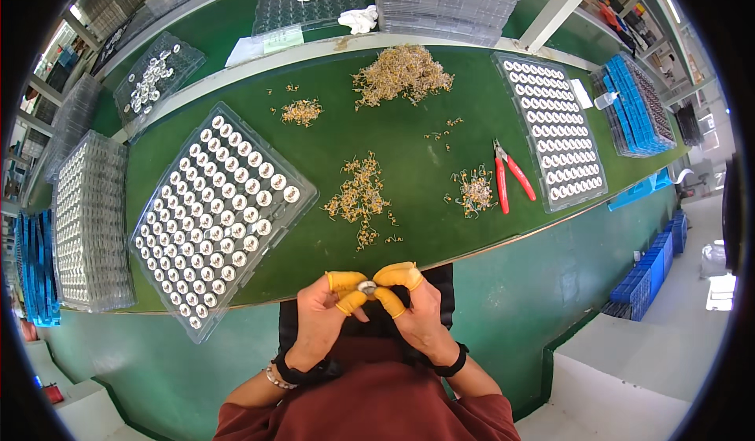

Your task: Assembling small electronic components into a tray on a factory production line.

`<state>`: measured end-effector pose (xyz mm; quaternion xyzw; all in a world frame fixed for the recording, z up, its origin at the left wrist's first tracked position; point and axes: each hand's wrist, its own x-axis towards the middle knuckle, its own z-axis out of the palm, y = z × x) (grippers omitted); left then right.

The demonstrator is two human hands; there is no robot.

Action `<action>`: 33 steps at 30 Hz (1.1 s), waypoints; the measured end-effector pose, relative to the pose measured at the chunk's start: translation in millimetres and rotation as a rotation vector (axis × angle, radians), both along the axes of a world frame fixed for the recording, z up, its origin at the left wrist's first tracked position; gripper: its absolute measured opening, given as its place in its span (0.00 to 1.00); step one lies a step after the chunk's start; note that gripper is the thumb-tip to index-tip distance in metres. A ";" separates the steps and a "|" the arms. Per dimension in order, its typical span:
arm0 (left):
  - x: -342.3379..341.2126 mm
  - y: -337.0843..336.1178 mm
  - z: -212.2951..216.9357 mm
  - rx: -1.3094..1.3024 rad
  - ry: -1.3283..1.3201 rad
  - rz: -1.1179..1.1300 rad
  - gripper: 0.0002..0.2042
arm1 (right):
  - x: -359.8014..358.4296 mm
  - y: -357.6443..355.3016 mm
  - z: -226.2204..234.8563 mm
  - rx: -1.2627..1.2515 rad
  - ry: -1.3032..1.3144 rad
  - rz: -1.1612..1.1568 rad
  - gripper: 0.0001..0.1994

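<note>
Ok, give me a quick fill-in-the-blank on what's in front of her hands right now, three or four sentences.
1. Both hands, left hand and right hand, pinch one small round part with fingertips in ____ finger cots.
2. The cutters on the green mat have ____ handles.
3. The clear tray of round white parts lies to the person's ____.
4. The stacked bins at the far right are ____.

Missing words: yellow; red; left; blue
</note>
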<state>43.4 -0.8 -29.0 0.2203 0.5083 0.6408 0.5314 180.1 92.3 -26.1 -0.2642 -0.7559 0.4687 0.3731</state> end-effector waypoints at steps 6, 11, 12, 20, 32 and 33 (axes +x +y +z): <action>-11.8 9.0 7.9 0.047 0.011 0.102 0.10 | -3.6 37.1 6.5 0.341 -0.325 -0.208 0.10; -12.0 13.2 8.3 0.070 -0.057 0.094 0.11 | -3.2 63.2 -0.3 0.514 -0.510 -0.158 0.08; -12.6 12.5 6.0 0.071 -0.055 0.066 0.11 | -2.3 68.7 2.1 0.565 -0.516 -0.151 0.08; -9.5 14.9 15.9 0.041 -0.150 0.050 0.11 | -0.9 65.9 -1.5 0.493 -0.488 -0.282 0.08; -6.3 11.1 8.0 0.004 -0.094 0.028 0.07 | -12.3 49.5 8.0 0.100 -0.316 -0.207 0.05; -6.1 10.2 8.7 -0.001 -0.094 0.037 0.07 | -11.0 44.1 11.9 0.096 -0.316 -0.199 0.05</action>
